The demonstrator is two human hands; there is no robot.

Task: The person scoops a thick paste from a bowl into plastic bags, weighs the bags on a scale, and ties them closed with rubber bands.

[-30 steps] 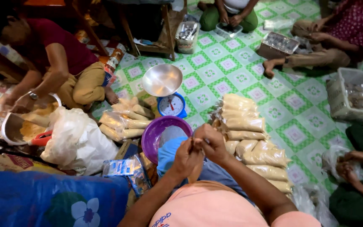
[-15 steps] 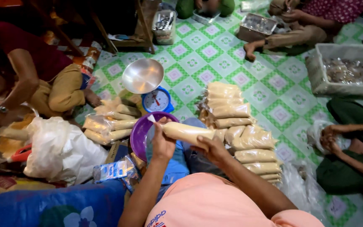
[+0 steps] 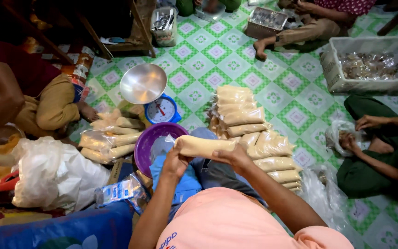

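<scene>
I hold a long clear bag filled with pale beige powder (image 3: 204,145) level in front of me. My left hand (image 3: 177,162) grips its left end and my right hand (image 3: 234,157) grips its right part. A purple bowl (image 3: 149,139) sits just beyond the bag's left end. To the right lies a stack of several filled bags (image 3: 245,121). More filled bags (image 3: 111,138) lie to the left of the bowl.
A blue kitchen scale (image 3: 161,110) with a steel pan (image 3: 143,83) stands beyond the bowl. A white plastic sack (image 3: 51,175) lies at left. Other people sit around on the green patterned floor mat (image 3: 295,87), beside a white crate (image 3: 369,69) at the right.
My hands, first closed together near my chest, have spread apart along the filled bag and now hold it level. The camera view has shifted closer to the floor.
</scene>
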